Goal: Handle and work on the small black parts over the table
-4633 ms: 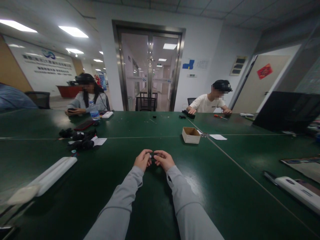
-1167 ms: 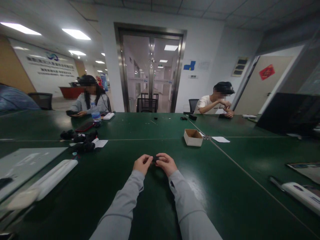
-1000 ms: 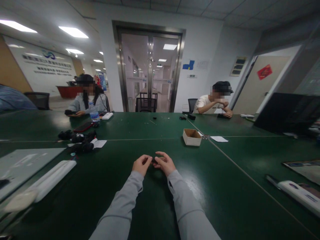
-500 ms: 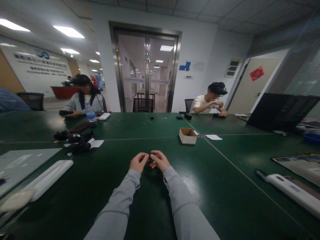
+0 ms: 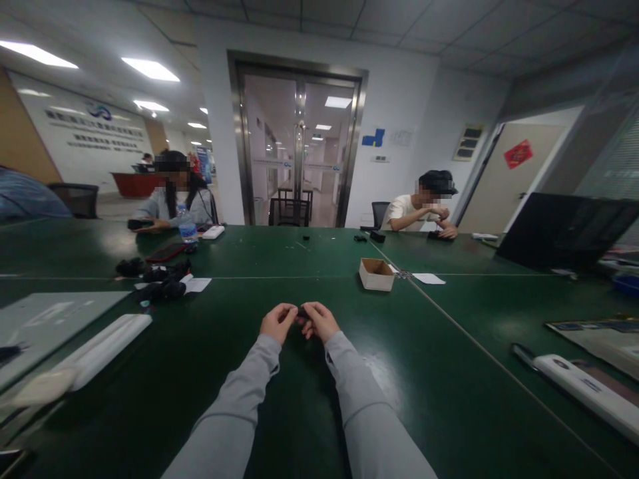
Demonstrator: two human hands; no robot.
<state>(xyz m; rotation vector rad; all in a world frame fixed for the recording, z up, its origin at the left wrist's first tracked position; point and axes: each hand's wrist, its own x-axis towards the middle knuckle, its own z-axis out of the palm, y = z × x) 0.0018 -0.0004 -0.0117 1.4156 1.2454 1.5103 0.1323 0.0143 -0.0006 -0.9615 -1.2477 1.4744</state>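
Note:
Both hands meet fingertip to fingertip above the green table (image 5: 239,386). Between them shows a small dark object (image 5: 301,312), too small and too covered by fingers to name. My left hand (image 5: 278,322) pinches its left side with thumb and forefinger. From the right, my right hand (image 5: 321,322) has its thumb and forefinger closed on the same dark piece, its other fingers curled below. Beyond the hands, to the right, stands a small open cardboard box (image 5: 376,276).
Black gear (image 5: 162,283), a water bottle (image 5: 188,226) and a white power strip (image 5: 110,342) lie to the left. A white device (image 5: 589,386) and a dark monitor (image 5: 564,229) are at right. Two people (image 5: 182,193) sit across the table.
My right thumb and forefinger have closed in on the small dark object, and the hands are nearer each other. The whole view has shifted slightly.

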